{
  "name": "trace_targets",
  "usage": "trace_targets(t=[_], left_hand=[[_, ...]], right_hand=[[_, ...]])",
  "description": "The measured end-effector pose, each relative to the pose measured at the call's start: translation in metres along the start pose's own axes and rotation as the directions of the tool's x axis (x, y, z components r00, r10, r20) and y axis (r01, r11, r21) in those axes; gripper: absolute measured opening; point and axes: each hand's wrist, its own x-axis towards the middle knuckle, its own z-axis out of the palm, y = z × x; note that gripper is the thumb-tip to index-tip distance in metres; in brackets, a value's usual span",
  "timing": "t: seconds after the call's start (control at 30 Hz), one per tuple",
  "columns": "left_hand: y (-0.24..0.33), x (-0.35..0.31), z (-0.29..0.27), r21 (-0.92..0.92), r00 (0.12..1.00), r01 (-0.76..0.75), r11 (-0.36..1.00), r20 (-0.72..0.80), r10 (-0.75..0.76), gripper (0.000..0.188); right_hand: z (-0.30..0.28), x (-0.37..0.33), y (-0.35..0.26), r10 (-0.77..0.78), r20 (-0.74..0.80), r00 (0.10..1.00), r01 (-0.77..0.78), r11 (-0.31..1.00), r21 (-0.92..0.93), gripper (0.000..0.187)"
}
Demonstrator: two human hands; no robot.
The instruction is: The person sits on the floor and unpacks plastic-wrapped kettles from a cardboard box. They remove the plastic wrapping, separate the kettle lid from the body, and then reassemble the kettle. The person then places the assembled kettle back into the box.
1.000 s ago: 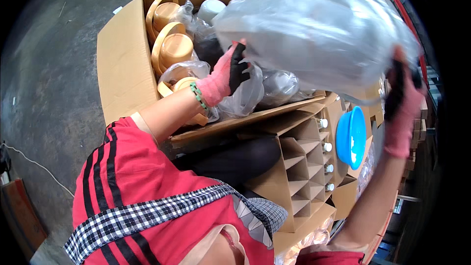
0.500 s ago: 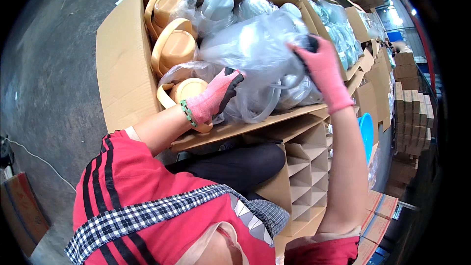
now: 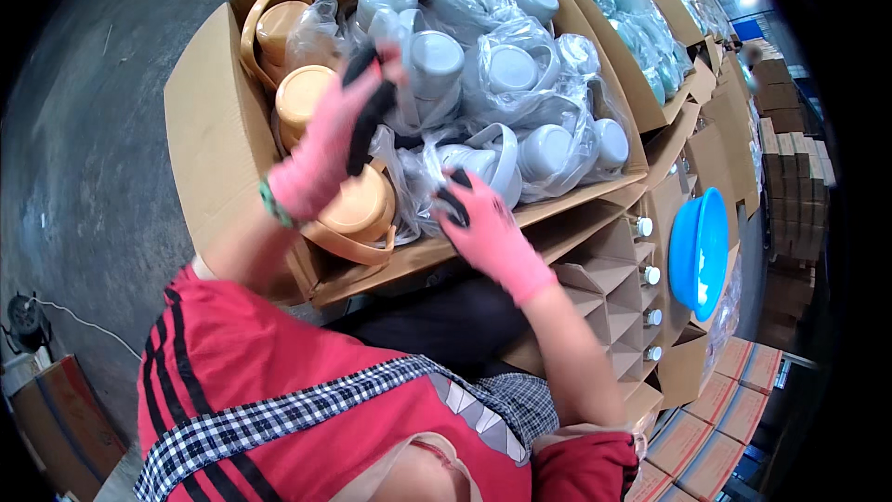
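My left hand (image 3: 325,144), in a pink glove with black fingertips, is smeared by motion above the tan jugs. Whether it holds anything does not show. Below it lies a tan jug (image 3: 358,203) with a loop handle; another tan jug (image 3: 307,95) is partly behind the hand. My right hand (image 3: 488,234), gloved alike, has its fingers curled at the clear plastic bag (image 3: 423,177) by the carton's near side. Beside those fingers is a bagged grey jug (image 3: 506,163) with a curved handle. More bagged grey jugs (image 3: 437,60) fill the middle and right of the carton.
The open cardboard carton (image 3: 200,116) has its left flap folded out. A second carton (image 3: 632,28) of bagged pale-green items adjoins it. Nearer on the right are a divided carton (image 3: 595,284), white-capped bottles (image 3: 650,275), a blue basin (image 3: 683,251) and stacked boxes (image 3: 711,428).
The large bagged bundle between my hands has come down among the grey jugs. My left hand has moved up and left; my right hand has come down and left to the near edge.
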Motion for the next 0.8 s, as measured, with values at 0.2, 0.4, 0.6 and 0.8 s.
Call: trace_targets(t=[0.2,0.4,0.6,0.8], left_hand=[[0.023,0.161,-0.050,0.890,0.844,-0.386,-0.242,0.447,0.297,0.060],[-0.006,0.157,-0.056,0.926,0.933,-0.317,-0.204,0.267,-0.240,0.066],[-0.028,0.150,-0.037,0.609,0.961,0.031,0.793,0.199,-0.190,0.026],[-0.017,0.120,-0.012,0.214,0.984,0.177,0.961,-0.030,-0.175,0.023]], right_hand=[[-0.007,-0.124,0.001,0.311,-0.161,0.937,-0.316,0.949,-0.005,0.019],[0.030,-0.260,-0.007,0.730,-0.392,0.560,-0.715,0.665,0.216,0.014],[0.098,-0.302,0.002,0.715,-0.282,0.640,-0.750,0.660,-0.031,0.014],[0.099,-0.276,0.006,0.724,-0.261,0.639,-0.717,0.683,0.141,0.012]])
